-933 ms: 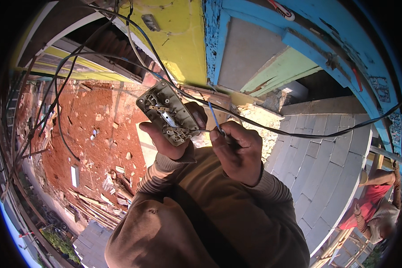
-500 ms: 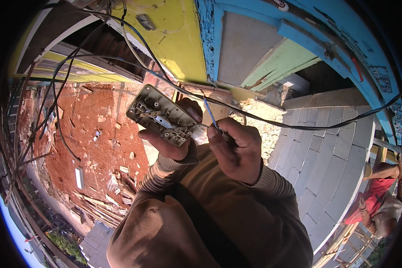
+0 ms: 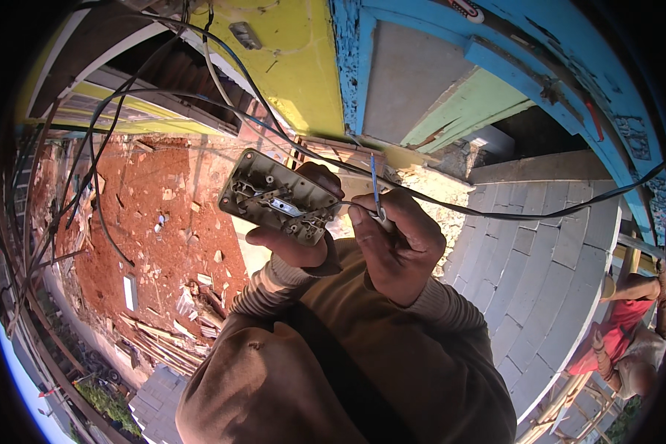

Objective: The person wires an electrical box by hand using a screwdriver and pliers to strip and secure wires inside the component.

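My left hand (image 3: 292, 246) grips an opened electrical socket housing (image 3: 255, 181) from beneath, thumb along its near edge. The inside of this long drab shell faces up, showing metal contact strips and screw posts. Just to its right, my right hand (image 3: 399, 248) is closed in a pinch. A thin, straight blue piece (image 3: 374, 177) sticks up from its fingers; whether it is a wire or a slim tool shaft I cannot tell. Between the housing's right end and my right fingertips runs a short thin wire (image 3: 345, 203). My right palm is hidden.
Dark cables (image 3: 525, 216) hang across the space beyond my hands. A yellow wall (image 3: 296, 66) and blue frame (image 3: 351, 59) stand ahead. Grey block paving (image 3: 525, 259) lies right, red soil with debris (image 3: 170, 200) left. Another person (image 3: 633, 348) is at the far right.
The housing has shifted slightly right and down. My right hand has moved a little to the right, and the blue piece now points more upright.
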`<control>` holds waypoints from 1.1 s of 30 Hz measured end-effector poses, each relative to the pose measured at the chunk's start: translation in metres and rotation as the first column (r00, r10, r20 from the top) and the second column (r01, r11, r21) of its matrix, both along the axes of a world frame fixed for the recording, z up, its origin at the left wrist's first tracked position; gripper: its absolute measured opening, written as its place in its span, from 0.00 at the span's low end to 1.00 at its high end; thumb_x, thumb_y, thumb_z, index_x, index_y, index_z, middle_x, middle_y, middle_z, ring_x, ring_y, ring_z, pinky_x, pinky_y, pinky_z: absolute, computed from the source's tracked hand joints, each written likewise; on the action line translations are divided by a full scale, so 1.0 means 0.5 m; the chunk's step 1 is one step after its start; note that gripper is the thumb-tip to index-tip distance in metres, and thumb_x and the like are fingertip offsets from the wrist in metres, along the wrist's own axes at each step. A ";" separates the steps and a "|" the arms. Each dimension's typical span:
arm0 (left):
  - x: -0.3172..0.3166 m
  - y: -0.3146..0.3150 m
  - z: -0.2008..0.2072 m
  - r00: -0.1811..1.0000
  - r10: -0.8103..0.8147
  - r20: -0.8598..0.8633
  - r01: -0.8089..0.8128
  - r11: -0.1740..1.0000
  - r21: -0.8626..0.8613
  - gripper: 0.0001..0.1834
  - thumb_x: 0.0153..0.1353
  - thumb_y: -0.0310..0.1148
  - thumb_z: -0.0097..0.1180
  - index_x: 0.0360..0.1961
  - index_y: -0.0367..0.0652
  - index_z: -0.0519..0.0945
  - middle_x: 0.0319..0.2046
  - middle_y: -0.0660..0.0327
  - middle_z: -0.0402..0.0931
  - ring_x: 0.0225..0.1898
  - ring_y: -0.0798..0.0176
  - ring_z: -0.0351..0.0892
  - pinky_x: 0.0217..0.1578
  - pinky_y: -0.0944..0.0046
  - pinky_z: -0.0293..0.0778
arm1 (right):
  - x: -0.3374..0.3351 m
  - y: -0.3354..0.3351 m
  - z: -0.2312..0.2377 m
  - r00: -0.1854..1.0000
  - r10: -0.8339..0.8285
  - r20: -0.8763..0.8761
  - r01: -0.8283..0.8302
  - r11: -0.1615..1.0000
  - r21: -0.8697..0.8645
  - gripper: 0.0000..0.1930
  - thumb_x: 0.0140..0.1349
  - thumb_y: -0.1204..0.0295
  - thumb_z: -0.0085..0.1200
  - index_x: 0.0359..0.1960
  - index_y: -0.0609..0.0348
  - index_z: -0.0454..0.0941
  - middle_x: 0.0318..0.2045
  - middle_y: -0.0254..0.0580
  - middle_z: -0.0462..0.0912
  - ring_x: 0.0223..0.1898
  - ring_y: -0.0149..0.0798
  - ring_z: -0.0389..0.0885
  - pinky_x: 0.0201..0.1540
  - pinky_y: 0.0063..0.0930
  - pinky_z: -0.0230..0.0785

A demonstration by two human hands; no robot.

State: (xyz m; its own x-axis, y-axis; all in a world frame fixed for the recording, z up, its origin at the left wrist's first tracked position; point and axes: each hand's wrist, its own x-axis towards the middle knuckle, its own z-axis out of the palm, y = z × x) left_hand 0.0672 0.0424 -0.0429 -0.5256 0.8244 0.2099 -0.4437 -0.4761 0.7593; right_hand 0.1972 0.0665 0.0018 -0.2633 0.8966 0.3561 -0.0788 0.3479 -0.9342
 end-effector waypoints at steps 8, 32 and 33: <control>0.008 0.005 -0.014 0.992 0.081 0.093 -0.083 0.996 0.027 0.57 0.55 0.83 0.20 0.51 0.33 0.70 0.36 0.47 0.77 0.38 0.55 0.76 0.41 0.59 0.71 | -0.012 0.009 0.004 0.999 -0.016 0.032 0.011 0.987 0.159 0.13 0.58 0.85 0.60 0.46 0.67 0.79 0.29 0.42 0.80 0.23 0.29 0.77 0.22 0.22 0.65; 0.017 0.024 0.028 0.963 -0.121 0.241 0.013 0.913 0.407 0.32 0.71 0.54 0.44 0.69 0.47 0.63 0.56 0.44 0.73 0.45 0.55 0.77 0.44 0.57 0.77 | -0.021 0.011 0.001 0.999 -0.052 0.014 0.045 0.951 0.307 0.14 0.53 0.86 0.56 0.43 0.71 0.77 0.29 0.50 0.78 0.24 0.46 0.80 0.24 0.33 0.71; 0.016 0.024 0.029 0.961 -0.131 0.242 0.020 0.911 0.412 0.32 0.72 0.53 0.44 0.70 0.47 0.63 0.56 0.44 0.72 0.45 0.55 0.77 0.44 0.57 0.77 | -0.022 0.012 0.002 0.998 -0.056 0.017 0.048 0.952 0.304 0.14 0.53 0.85 0.56 0.43 0.71 0.77 0.29 0.50 0.78 0.24 0.46 0.80 0.24 0.33 0.71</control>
State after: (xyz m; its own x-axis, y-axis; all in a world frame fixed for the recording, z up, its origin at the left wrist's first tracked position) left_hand 0.0754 0.0545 -0.0283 -0.5466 0.7374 0.3969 -0.6443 -0.6730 0.3631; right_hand 0.1865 0.0724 0.0028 -0.2313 0.7603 0.6070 -0.0311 0.6179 -0.7857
